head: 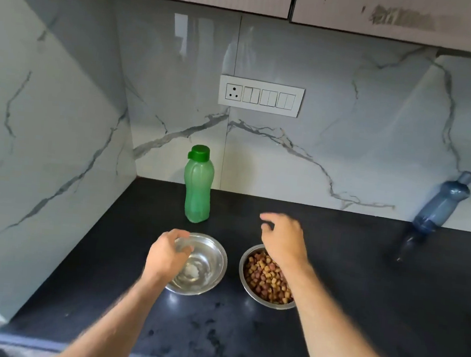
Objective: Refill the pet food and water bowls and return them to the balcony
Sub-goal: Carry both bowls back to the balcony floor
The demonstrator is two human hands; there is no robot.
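Two steel bowls stand side by side on the black counter. The left bowl is shiny inside; I cannot tell whether it holds water. My left hand is curled over its left rim, thumb inside and fingers outside. The right bowl is filled with brown kibble. My right hand hovers over that bowl's far rim with its fingers apart, holding nothing. A green bottle with its green cap on stands upright just behind the left bowl.
A blue bottle stands against the marble backsplash at the far right. A white switch panel is on the wall above the counter. A side wall closes the counter on the left, and cabinets hang overhead.
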